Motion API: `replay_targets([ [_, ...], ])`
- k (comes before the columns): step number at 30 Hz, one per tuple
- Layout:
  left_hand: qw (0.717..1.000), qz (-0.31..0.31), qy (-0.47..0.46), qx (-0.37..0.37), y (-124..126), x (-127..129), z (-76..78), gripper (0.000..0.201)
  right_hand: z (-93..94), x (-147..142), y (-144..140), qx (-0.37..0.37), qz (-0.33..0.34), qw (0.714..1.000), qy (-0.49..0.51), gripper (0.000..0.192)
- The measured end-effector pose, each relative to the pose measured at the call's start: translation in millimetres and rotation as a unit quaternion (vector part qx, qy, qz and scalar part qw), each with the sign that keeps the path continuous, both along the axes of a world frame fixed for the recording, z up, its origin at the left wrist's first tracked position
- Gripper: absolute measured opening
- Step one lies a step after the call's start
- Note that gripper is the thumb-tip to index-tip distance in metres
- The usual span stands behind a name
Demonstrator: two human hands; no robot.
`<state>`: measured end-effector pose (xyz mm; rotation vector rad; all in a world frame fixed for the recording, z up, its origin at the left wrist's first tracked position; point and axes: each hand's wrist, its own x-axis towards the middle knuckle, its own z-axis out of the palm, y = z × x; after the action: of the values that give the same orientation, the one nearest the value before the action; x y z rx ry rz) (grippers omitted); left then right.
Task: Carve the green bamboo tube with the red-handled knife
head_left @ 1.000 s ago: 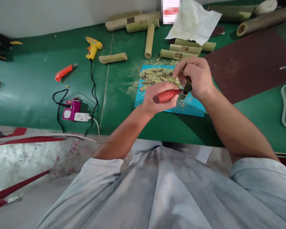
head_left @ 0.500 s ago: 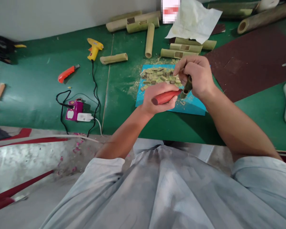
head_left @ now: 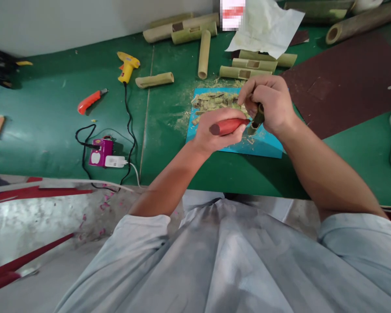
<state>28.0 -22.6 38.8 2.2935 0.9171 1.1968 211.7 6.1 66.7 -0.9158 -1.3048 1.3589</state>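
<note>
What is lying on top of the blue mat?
A heap of bamboo chips and sawdust lies on the blue mat. Both hands cover its middle, so anything beneath them is hidden.

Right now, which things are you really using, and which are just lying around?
In use:
left hand gripping red-handled tool
right hand holding small bamboo piece
blue mat with bamboo chips

Lying about:
glue gun
orange knife
purple charger
bamboo tubes
paper sheet

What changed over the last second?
Little. The left hand tipped the red-handled tool flatter, its butt end rising slightly. The right hand kept its grip on the bamboo piece over the blue mat. Nothing taken or let go; glue gun and knife unmoved.
</note>
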Motion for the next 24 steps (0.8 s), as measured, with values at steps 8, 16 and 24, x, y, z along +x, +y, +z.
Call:
replay_targets([
  [8, 0.998, 0.042, 0.023, -0.037, 7.9, 2.8, -10.7, 0.023, -1.0, 0.5, 2.2, -0.009, -0.003, 0.999, -0.039, 0.016],
  [16, 0.999, 0.008, 0.019, -0.038, 9.7, 5.1, -4.2, 0.017, 1.0, -0.6, 3.6, -0.001, -0.005, 1.000, -0.006, 0.014],
  [24, 0.997, 0.033, 0.005, -0.063, 14.4, 9.5, -5.2, 0.010, -1.1, 0.4, 5.0, -0.006, -0.013, 0.999, -0.029, 0.017],
])
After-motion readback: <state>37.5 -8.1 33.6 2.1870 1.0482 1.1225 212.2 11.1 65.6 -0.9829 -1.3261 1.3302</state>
